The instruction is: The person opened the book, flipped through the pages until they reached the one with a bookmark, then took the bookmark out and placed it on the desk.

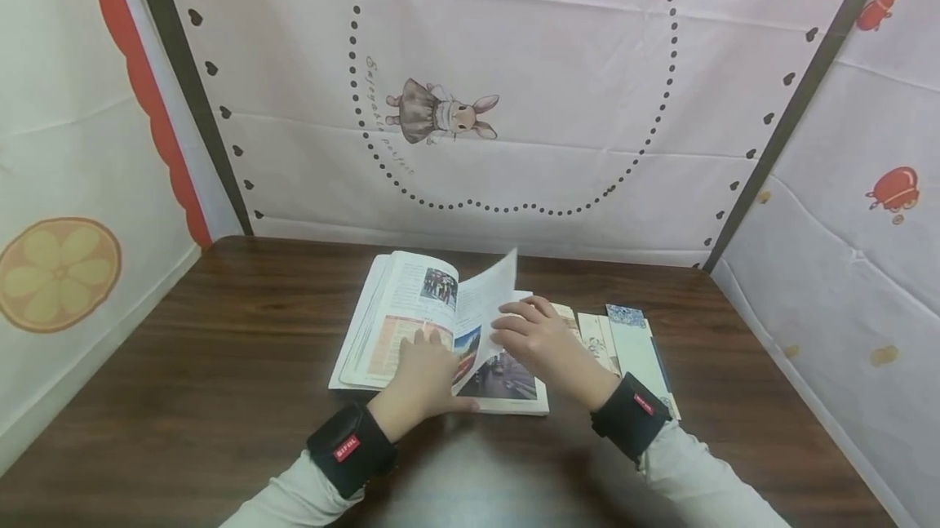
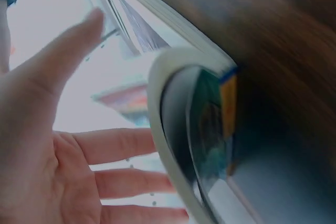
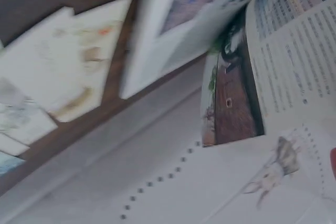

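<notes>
A thick book (image 1: 407, 291) lies open on the table, with printed text and colour photographs. My left hand (image 1: 422, 377) rests on its left page near the lower edge, fingers extended and thumb stretched toward the right. In the left wrist view, the straight fingers of the left hand (image 2: 31, 129) reach behind the curved page edges. One page (image 1: 488, 287) stands raised between the two halves, its upper corner in the air. My right hand (image 1: 547, 340) touches this page from the right with spread, slightly bent fingers; its thumb is hidden. Text and a photograph show on a page (image 3: 294, 61) in the right wrist view.
Several cards or thin booklets (image 1: 598, 336) lie right of the book, partly behind my right forearm. A pale green one with a blue patterned end (image 1: 637, 357) is outermost. White printed cloth (image 1: 573, 120) hangs behind the brown wooden table (image 1: 242, 365) and along both sides.
</notes>
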`<state>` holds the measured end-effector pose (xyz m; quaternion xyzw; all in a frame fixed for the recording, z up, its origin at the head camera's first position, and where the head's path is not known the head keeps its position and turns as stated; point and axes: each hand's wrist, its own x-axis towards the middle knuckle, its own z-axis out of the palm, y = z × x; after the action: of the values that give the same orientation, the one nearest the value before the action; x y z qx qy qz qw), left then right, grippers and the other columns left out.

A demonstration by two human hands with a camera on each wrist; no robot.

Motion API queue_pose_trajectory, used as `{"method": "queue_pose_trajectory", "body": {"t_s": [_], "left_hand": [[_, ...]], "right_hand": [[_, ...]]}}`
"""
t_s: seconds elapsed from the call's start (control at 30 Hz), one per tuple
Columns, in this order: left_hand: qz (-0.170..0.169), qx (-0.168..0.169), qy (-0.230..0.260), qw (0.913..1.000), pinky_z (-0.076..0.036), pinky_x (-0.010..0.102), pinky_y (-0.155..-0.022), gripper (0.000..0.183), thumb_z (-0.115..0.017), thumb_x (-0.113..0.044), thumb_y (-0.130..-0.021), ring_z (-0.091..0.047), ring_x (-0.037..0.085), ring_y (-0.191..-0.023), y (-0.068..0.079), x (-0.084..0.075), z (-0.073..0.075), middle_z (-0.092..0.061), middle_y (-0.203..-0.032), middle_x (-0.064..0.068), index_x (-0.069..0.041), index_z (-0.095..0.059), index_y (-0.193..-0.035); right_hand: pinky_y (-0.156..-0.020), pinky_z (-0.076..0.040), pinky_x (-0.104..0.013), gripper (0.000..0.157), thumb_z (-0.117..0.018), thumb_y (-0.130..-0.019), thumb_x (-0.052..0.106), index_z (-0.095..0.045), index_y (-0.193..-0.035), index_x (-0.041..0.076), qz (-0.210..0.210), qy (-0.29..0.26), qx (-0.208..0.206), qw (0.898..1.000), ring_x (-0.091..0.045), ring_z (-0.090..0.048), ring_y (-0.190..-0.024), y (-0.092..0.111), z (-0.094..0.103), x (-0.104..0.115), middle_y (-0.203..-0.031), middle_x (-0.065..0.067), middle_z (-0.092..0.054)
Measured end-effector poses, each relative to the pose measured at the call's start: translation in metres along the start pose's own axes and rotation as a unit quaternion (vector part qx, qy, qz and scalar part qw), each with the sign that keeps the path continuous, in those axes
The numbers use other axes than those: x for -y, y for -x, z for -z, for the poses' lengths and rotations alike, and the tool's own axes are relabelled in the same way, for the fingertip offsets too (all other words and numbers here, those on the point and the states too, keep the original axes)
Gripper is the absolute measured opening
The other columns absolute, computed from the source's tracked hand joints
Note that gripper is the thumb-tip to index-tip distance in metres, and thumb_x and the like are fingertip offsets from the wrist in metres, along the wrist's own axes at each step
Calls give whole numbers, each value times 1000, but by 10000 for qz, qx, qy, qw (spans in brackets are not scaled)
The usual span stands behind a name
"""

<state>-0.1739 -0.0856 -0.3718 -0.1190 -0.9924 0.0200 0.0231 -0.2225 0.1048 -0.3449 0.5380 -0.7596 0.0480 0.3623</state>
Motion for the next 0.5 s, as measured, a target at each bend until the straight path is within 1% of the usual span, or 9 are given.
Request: {"method": "queue_pose_trajectory", "body": {"t_s": [0.07,0.13,0.17,0.23,0.3,0.33,0.4,0.47,0.5], "left_hand": [[78,-32,-224,9997,-47,55,-85,68,-68,-64,-71,-59,44,-105,-2,-4,0,-64,-113,25,-7,-70,-107],[162,-105,-311,9993,-48,55,-83,55,-65,-56,-78,-59,42,-103,-3,-7,0,-65,-112,24,-8,-70,-105],[201,-155,-315,9992,-48,54,-83,50,-64,-51,-81,-60,41,-102,-4,-7,-1,-65,-111,24,-7,-71,-103],[296,-245,-144,9992,-48,54,-81,40,-64,-40,-84,-60,40,-99,-4,-8,-1,-65,-108,24,-3,-71,-97],[340,-317,94,9989,-49,52,-78,32,-63,-32,-85,-60,39,-97,-4,-5,-1,-65,-104,24,-1,-70,-92],[357,-390,223,9984,-50,49,-75,30,-62,-31,-86,-61,37,-94,-4,-3,-1,-66,-100,23,-2,-70,-89],[422,-583,563,9958,-50,43,-65,27,-60,-27,-88,-61,33,-84,-2,2,-1,-65,-88,18,-3,-68,-79],[482,-811,924,9912,-47,36,-55,30,-55,-25,-91,-60,27,-70,1,9,0,-63,-75,13,-5,-63,-69],[544,-935,1142,9876,-44,33,-50,34,-53,-24,-92,-57,24,-63,3,13,0,-59,-67,10,-6,-60,-65]], "right_hand": [[-90,-49,-37,28,-85,-64,12,-72,-89,14,240,156,-257,9993,-18,-63,-100,-7,-1,2,-93,3,-73],[-89,-49,-36,28,-85,-64,12,-72,-88,15,326,258,-409,9983,-18,-63,-100,-12,-4,3,-94,3,-73],[-89,-49,-36,28,-85,-64,11,-71,-88,15,305,269,-463,9981,-18,-63,-100,-13,-5,4,-95,3,-73],[-88,-49,-36,27,-86,-64,12,-71,-87,14,145,266,-524,9982,-19,-63,-100,-13,-7,5,-96,1,-73],[-87,-50,-35,25,-85,-65,11,-70,-85,14,-142,209,-543,9982,-20,-63,-101,-12,-8,5,-99,-1,-72],[-86,-50,-36,25,-84,-66,10,-70,-85,13,-310,161,-511,9981,-21,-63,-101,-10,-8,5,-101,-2,-72],[-87,-50,-37,27,-83,-68,8,-68,-91,11,-696,31,-292,9971,-23,-63,-104,-5,-9,5,-107,-5,-70],[-89,-50,-39,34,-81,-70,8,-66,-100,8,-1132,-177,205,9932,-26,-61,-108,0,-9,5,-114,-9,-67],[-90,-50,-41,37,-80,-71,9,-64,-104,7,-1347,-326,519,9890,-27,-61,-109,4,-11,5,-116,-11,-66]]}}
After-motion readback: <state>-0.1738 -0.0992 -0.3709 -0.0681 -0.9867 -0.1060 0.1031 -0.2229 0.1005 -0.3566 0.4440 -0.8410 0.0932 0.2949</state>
